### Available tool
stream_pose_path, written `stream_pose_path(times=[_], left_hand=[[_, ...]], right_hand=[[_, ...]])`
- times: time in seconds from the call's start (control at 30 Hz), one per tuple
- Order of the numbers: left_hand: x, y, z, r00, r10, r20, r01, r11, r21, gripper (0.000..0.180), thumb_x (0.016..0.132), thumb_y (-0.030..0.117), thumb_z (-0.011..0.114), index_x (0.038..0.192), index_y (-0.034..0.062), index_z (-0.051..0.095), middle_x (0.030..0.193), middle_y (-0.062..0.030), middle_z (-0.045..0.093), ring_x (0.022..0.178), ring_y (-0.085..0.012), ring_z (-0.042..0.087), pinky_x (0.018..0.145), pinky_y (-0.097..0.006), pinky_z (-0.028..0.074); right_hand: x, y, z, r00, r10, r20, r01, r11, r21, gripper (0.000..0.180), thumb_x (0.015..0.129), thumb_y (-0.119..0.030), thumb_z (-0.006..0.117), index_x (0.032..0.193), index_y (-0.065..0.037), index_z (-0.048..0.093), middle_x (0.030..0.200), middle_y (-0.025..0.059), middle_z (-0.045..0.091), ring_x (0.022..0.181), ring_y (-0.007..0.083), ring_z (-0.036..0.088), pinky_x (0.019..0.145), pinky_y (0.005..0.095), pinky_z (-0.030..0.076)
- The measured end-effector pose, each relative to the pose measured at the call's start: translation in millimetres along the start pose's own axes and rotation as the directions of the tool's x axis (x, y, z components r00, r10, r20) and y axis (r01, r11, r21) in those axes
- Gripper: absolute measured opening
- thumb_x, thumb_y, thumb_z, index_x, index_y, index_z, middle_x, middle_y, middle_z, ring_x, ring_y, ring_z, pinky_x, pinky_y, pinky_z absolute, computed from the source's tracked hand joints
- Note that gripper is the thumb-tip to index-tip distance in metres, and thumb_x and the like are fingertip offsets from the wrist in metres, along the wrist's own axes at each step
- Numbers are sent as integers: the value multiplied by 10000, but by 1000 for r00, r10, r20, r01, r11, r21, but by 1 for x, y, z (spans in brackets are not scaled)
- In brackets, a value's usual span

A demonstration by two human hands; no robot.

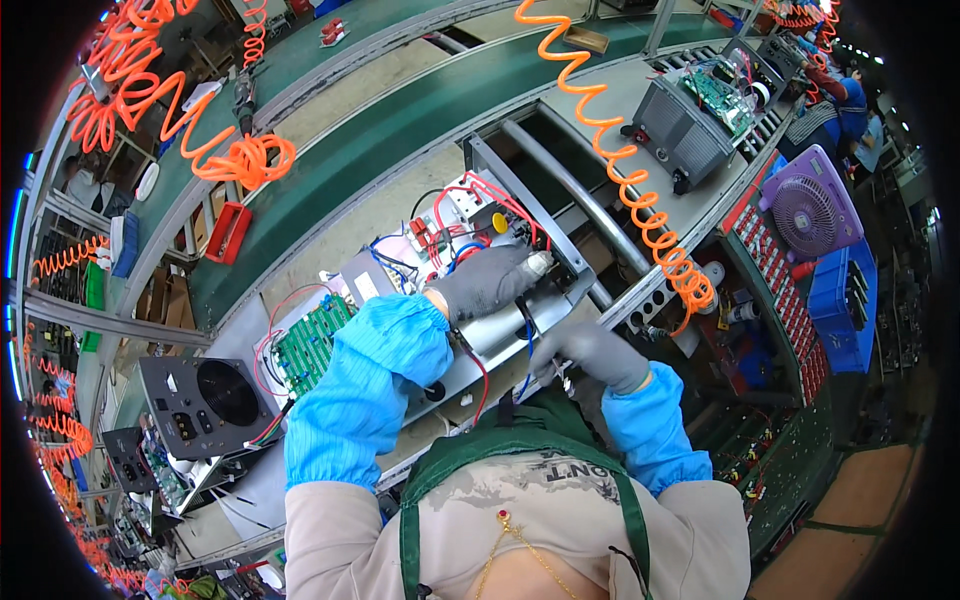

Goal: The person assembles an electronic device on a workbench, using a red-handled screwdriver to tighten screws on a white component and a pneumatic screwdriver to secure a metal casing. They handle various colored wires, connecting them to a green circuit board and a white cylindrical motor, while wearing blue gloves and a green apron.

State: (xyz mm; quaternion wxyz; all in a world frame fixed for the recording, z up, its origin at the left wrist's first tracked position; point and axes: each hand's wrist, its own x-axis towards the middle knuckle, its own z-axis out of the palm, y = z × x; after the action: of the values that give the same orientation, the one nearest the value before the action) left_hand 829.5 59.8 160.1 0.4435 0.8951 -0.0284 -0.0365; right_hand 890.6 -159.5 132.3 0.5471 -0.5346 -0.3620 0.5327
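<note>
Open metal chassis [560, 290], frame centre, wires and parts inside. Left hand [490, 280], grey-gloved, curled on a pale cylinder [538, 263] at its edge. Right hand [590, 355] pinches a black wire [527, 322]. Green circuit board [310, 340] left; purple fan [808, 205] upper right.

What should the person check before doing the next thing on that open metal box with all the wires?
1. Left hand steady on the metal chassis: ok, the gray glove rests inside the open unit.
2. Right hand grip: cannot tell, it seems to pinch a thin tool or wire near the black wire, too small to be sure.
3. Red wires away from the fingers: ok, they loop behind the left hand.
4. Green circuit board seated: cannot tell, the blue sleeve covers part of it.
5. Orange coiled hose out of the way: ok, it hangs to the right of the unit.
</note>
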Motion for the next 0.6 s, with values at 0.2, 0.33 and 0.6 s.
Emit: stream_pose_path(times=[0.2, 0.33, 0.6], left_hand=[[1, -5, 2, 1000, -5, -2, 5, 999, 46, 641, 970, 533, 234, 994, -10, 574, 924, -226, 571, 884, -378, 551, 804, -430, 427], [1, 0, -3, 998, 69, -9, -69, 998, -13, 650, 976, 524, 205, 999, -11, 573, 936, -230, 576, 879, -386, 554, 798, -435, 431], [5, -3, 0, 1000, 1, -6, 0, 999, 40, 668, 972, 536, 201, 993, -23, 565, 915, -240, 564, 879, -390, 550, 798, -429, 427]], right_hand=[[2, -13, 8, 993, -76, 87, 105, 907, -409, 424, 898, -384, 472, 823, -6, 646, 743, 142, 631, 710, 252, 640, 701, 364, 515], [5, 14, -10, 968, 245, -62, -238, 966, 97, 444, 919, -411, 450, 916, -20, 660, 746, 132, 629, 773, 254, 643, 716, 378, 492], [-2, 11, -8, 999, -10, -51, -18, 846, -532, 397, 945, -302, 432, 862, 19, 651, 780, 131, 663, 819, 221, 655, 724, 345, 514]])
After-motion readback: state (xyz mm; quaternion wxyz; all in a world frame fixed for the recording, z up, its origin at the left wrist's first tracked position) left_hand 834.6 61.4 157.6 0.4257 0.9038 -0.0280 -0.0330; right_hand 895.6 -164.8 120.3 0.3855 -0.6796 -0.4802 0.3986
